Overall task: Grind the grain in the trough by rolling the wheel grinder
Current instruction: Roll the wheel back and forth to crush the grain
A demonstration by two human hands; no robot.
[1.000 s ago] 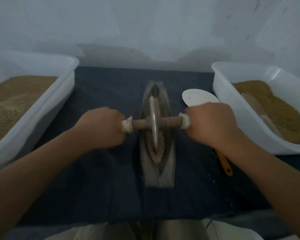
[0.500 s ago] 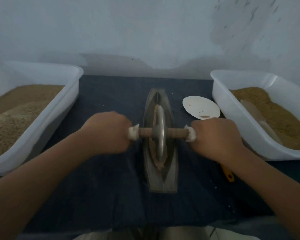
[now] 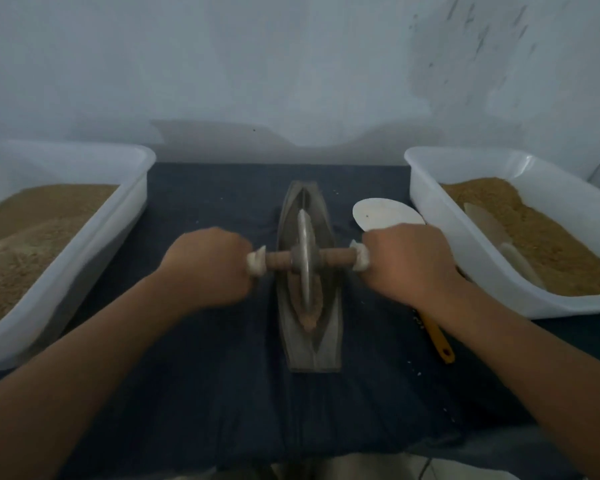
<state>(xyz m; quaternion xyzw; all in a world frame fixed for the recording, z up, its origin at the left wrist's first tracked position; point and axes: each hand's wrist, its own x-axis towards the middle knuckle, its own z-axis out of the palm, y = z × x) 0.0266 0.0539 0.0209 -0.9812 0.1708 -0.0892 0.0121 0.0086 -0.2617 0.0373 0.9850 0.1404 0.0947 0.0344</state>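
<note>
A boat-shaped metal trough (image 3: pixel 331 341) lies lengthwise on a dark blue cloth (image 3: pixel 201 393), with brownish ground grain (image 3: pixel 314 315) along its groove. The wheel grinder (image 3: pixel 305 258), a metal disc on a wooden axle, stands upright in the groove near the trough's middle. My left hand (image 3: pixel 207 270) grips the axle's left end, wrapped in white cloth. My right hand (image 3: pixel 407 263) grips the right end the same way.
A white plastic tub (image 3: pixel 94 237) of grain stands at the left. Another white tub (image 3: pixel 465 237) at the right holds grain and a pale scoop (image 3: pixel 489 225). A white spoon-like paddle (image 3: pixel 381 213) with a yellow handle (image 3: pixel 437 337) lies between trough and right tub. A wall stands behind.
The wheel rolled toward me along the groove, then back away to about the trough's middle. Both hands kept their grip on the axle.
</note>
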